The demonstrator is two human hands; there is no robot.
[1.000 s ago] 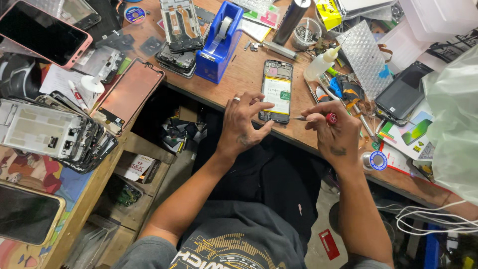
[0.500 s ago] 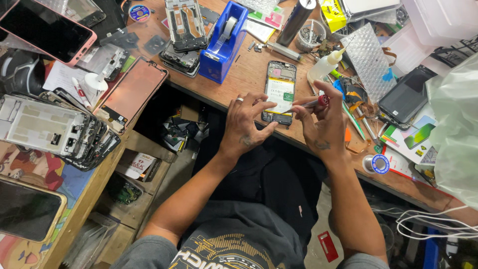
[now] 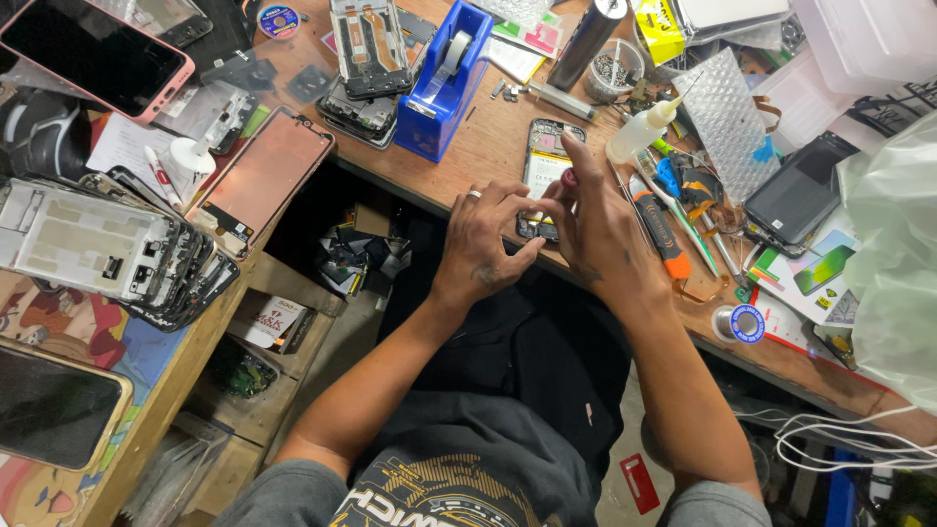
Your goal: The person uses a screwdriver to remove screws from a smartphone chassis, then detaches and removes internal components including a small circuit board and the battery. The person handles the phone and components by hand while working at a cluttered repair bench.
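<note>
Our left hand (image 3: 485, 244) pinches the opened phone's (image 3: 547, 171) near end; its long axis points away across the desk (image 3: 488, 146). Our right hand (image 3: 597, 229) grips a red-capped screwdriver (image 3: 568, 179).

The tape dispenser (image 3: 444, 83) is blue with a white roll. The opened phone (image 3: 547, 166) has a black frame with a pale yellow-green inside. The screwdriver (image 3: 568, 178) has a dark red cap. The utility knife (image 3: 664, 234) is black and orange. The squeeze bottle (image 3: 639, 132) is white with a yellow tip. The workbench (image 3: 488, 146) is brown wood. One phone (image 3: 93, 54) has a pink edge and a black screen.
</note>
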